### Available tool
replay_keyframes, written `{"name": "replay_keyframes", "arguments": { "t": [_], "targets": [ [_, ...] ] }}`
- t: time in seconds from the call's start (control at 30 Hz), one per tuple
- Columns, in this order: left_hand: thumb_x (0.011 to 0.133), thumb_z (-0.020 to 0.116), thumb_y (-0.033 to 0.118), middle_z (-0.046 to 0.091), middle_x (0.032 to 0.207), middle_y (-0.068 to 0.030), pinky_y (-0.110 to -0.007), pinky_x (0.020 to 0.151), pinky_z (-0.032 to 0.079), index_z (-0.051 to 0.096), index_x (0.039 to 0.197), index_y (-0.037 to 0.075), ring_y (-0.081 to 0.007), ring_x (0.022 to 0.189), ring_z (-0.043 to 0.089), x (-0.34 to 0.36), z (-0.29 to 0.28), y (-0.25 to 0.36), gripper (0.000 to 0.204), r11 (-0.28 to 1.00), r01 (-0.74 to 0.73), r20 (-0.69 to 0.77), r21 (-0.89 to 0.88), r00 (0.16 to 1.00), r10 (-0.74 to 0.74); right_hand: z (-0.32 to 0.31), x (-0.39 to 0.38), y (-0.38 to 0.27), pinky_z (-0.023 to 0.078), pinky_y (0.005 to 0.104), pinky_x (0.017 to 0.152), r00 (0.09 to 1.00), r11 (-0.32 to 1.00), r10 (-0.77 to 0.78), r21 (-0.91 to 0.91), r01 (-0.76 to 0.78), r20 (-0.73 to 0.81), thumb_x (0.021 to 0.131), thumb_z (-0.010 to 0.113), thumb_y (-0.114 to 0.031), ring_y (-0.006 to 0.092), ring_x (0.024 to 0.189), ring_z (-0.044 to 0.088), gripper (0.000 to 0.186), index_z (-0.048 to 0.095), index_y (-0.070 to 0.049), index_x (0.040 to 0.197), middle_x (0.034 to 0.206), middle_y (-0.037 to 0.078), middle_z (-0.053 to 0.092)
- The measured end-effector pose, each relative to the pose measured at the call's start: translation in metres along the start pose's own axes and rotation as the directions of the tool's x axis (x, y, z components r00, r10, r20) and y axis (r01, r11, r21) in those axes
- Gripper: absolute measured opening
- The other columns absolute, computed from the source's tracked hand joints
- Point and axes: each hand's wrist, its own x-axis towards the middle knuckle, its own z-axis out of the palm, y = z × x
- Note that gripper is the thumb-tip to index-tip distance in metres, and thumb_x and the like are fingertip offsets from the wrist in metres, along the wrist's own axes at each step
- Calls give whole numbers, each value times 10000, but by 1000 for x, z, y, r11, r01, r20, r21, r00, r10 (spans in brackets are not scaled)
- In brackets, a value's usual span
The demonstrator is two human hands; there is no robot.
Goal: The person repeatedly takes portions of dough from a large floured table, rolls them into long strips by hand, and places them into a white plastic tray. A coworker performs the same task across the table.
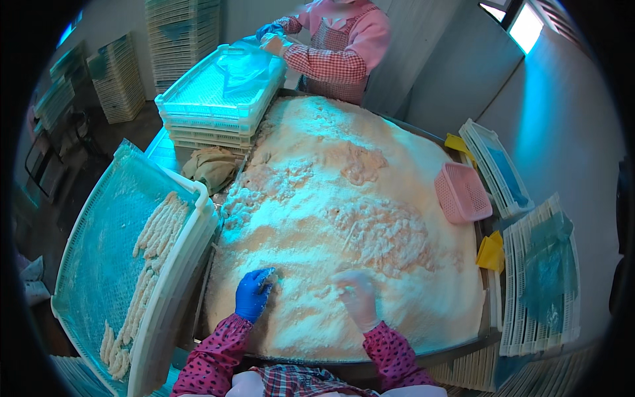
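Pale panelled walls [562, 152] close in the room, with a bright opening [526, 30] at upper right; the worktop [487, 304] is bounded by a metal rim and spread with white crumbs [304, 228], which heap close to that rim on the far and right sides. The blue-gloved left hand [253, 296] rests in the crumbs near the left rim, its fingers curled fairly narrow; the right hand [358, 300], in a pale glove, lies at the crumbs near the middle of the near side, fingers bent down; a stretch of loose crumbs separates the hands, and more spreads beyond them, up to a lumpy patch [387, 235].

Room is tighter at the sides: a lined tray [99, 218] bearing coated strips [162, 225] tops a stack just beside the left rim; a brown cloth [210, 169] lies beyond it, next to a tray stack [208, 126]; a pink basket [466, 192] sits at the right edge, near a yellow object [491, 251] and upright trays [539, 284].

Crumbs mask the fingertips, and I cannot tell whether either hand grips a piece; the lumps are half buried and hard to make out; a co-worker [337, 56] at the far end is cut off by the top edge, hands at a clear film [245, 69]; the dark fisheye rim swallows the corners.
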Motion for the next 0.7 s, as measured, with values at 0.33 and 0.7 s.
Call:
{"name": "replay_keyframes", "arguments": {
  "t": [0.33, 0.7],
  "targets": [
    [734, 704, 189, 599, 1124, -137, -409, 841, 470, 559, 1197, 90, -336, 1003, 568, -4, 48, 45, 495, 974, -221, 315, 40, 928, 198, 36, -22, 4, 471, 376, 830, 949, 915, 10, -386, 119, 316, 688, 739, -209, 244, 920, 613, 377, 609, -73, 1014, 938, 90, 629],
    [811, 692, 287, 658, 1008, -166, -335, 799, 502, 641, 1079, 41, -273, 920, 644, 3, 63, 39, 367, 842, 410, 381, -350, 884, -272, 26, -30, 13, 472, 236, 715, 847, 732, 510, 441, -519, 149, 833, 640, -102, 68, 805, 579, 184, 646, -18, 996, 882, 16, 659]
  ]
}}
